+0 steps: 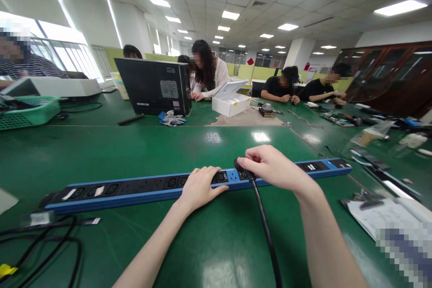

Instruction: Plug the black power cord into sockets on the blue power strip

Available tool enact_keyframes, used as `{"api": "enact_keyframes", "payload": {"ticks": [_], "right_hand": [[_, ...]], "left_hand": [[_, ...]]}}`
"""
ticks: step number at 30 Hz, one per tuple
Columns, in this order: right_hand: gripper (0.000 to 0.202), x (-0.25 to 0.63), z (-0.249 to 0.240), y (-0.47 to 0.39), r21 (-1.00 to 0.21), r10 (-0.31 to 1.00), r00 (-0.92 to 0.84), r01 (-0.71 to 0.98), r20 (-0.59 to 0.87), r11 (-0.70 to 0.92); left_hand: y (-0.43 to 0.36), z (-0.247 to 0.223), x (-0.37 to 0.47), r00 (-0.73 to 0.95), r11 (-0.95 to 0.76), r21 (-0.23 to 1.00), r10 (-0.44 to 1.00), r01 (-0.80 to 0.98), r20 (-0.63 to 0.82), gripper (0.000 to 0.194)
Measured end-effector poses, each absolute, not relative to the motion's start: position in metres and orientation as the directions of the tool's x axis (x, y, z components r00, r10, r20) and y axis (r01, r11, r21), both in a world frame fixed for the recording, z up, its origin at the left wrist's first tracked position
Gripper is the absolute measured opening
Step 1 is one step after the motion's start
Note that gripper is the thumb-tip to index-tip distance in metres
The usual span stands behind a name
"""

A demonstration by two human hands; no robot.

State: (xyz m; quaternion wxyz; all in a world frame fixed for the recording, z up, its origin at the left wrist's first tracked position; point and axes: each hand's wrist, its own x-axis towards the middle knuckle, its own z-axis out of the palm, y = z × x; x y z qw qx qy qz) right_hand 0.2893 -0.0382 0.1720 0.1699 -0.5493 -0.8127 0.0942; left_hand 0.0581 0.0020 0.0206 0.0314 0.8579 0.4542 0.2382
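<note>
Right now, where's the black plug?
The black plug sits just right of centre in the head view, in the right hand, at the blue power strip.

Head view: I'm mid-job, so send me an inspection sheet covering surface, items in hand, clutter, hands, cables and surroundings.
Surface: glossy green tabletop, reflecting light.
Items in hand: long blue-and-black power strip; black plug at its sockets, full seating cannot be told.
Clutter: black computer tower, grey-and-blue gloves, open white box, green plastic basket, dark clipboard with white papers.
Hands: left hand lies across the strip; right hand holds the plug.
Cables: thick black cable runs from the plug toward the near edge; looped thin black cables at lower left.
Surroundings: several other people around the far side; dark reddish wooden cabinets at right.
</note>
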Motion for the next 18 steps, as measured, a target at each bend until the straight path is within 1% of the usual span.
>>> {"api": "enact_keyframes", "payload": {"ticks": [2,3,7,9,14,18], "right_hand": [[0.052,0.306,0.176,-0.041,-0.327,0.943,-0.32,0.885,0.089,0.332],[0.052,0.316,0.174,-0.039,-0.3,0.957,-0.285,0.91,0.051,0.287],[0.055,0.362,0.158,-0.02,-0.128,0.997,-0.061,0.99,-0.04,0.056],[0.056,0.384,0.153,-0.015,-0.097,0.997,-0.008,0.995,-0.078,0.0],[0.058,0.421,0.147,-0.015,-0.149,0.989,0.008,0.988,-0.149,-0.03],[0.054,0.424,0.133,-0.007,-0.199,0.968,-0.009,0.979,-0.249,-0.042]], "left_hand": [[0.002,0.02,0.059,0.473,-0.584,0.267,0.795,0.766,0.381,0.064],[0.002,0.019,0.059,0.475,-0.585,0.265,0.794,0.767,0.379,0.064],[0.004,0.015,0.06,0.484,-0.591,0.258,0.79,0.764,0.376,0.065],[0.006,0.013,0.06,0.485,-0.59,0.257,0.791,0.765,0.373,0.064],[0.009,0.013,0.061,0.488,-0.585,0.255,0.797,0.77,0.356,0.065],[0.008,0.013,0.061,0.49,-0.582,0.251,0.801,0.774,0.345,0.065]]}}
